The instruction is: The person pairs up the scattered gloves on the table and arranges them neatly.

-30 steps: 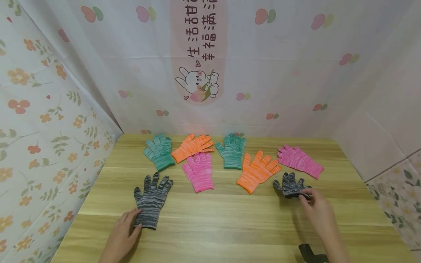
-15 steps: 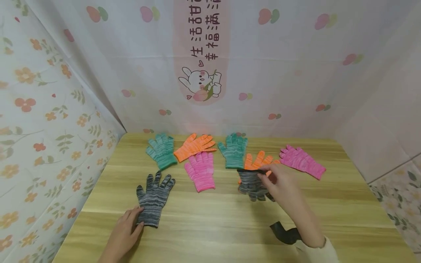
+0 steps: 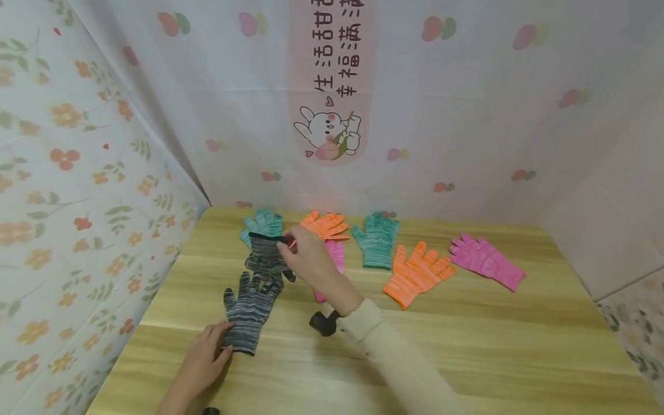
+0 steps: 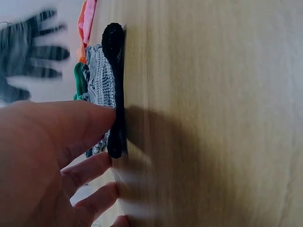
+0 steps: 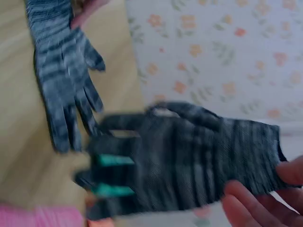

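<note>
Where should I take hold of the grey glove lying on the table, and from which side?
Probably by the cuff, pinching its black hem from the near side. The grey glove lies flat with that end nearest and its glove fingers pointing away, toward the second glove held in the right hand. The left hand touches the cuff's left edge.

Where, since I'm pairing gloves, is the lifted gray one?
In the head view, left of centre, the lifted gray glove hangs from the right hand, partly covering the leftmost green glove and just above the flat gray glove.
</note>
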